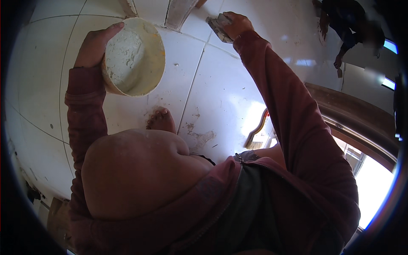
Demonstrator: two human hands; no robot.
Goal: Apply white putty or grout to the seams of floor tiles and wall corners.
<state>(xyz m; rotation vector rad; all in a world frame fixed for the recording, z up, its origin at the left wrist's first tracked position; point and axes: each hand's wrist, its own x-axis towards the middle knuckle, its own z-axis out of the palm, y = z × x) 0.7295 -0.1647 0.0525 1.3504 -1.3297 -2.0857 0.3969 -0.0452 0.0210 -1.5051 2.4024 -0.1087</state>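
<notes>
My left hand (95,47) grips the rim of a cream-coloured bucket (154,63), the thumb lying over the edge. The bucket is tilted, and thick whitish paste (123,55) coats its bottom and one side. Stretched out ahead, my right hand (239,27) is closed on a flat grey scraper (219,30) crusted with dried material. The scraper is held low near the tiled floor; I cannot tell whether it touches. My fingers hide its grip.
Wooden legs or posts (177,15) stand beyond the bucket. A brush (257,132) lies on the smudged white tile floor (216,93) near my bare foot (162,120). Another person (350,25) is at the upper right. A brown curved wooden frame (352,117) borders the right side.
</notes>
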